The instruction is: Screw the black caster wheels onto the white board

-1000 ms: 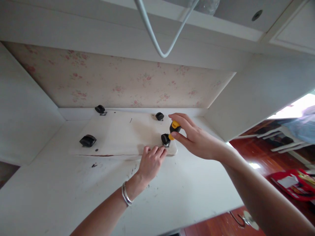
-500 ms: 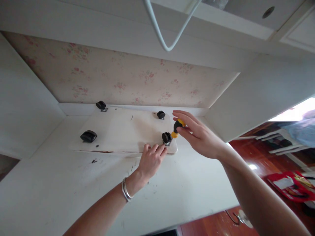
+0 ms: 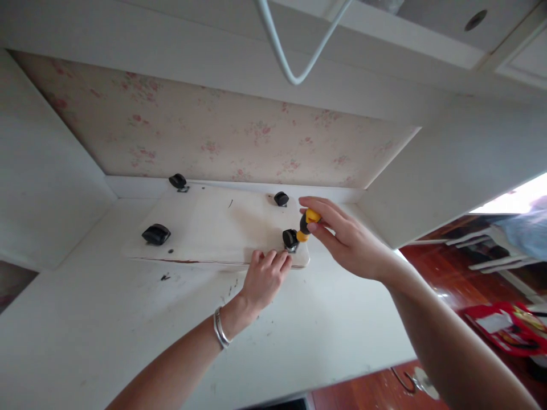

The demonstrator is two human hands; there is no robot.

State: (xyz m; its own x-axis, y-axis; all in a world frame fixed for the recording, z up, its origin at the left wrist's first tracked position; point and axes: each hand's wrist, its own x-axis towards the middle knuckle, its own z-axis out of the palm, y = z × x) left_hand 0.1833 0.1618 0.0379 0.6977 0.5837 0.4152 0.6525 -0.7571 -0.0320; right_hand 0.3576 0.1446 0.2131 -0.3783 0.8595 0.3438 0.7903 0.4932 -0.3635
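Observation:
A white board [image 3: 213,228] lies on the white surface with black caster wheels standing up near its corners. My right hand [image 3: 342,236] grips a yellow and black screwdriver [image 3: 305,223] between thumb and fingers, its tip end down beside the near right caster wheel [image 3: 290,238]. The shaft tip is hidden behind the caster. My left hand [image 3: 265,279] rests at the board's front edge with fingers curled together against the metal plate of that same caster. Other casters sit at the near left [image 3: 156,234], far left [image 3: 178,181] and far right [image 3: 281,199].
Side panels [image 3: 444,159] and a floral back wall [image 3: 256,136] enclose the surface. A pale bent rod [image 3: 294,80] hangs overhead. Small black bits [image 3: 165,278] lie before the board. On the red floor at right is a red tool case [image 3: 504,327].
The screwdriver handle has turned slightly in my right hand. My left hand stays at the caster. The whole view has shifted a little.

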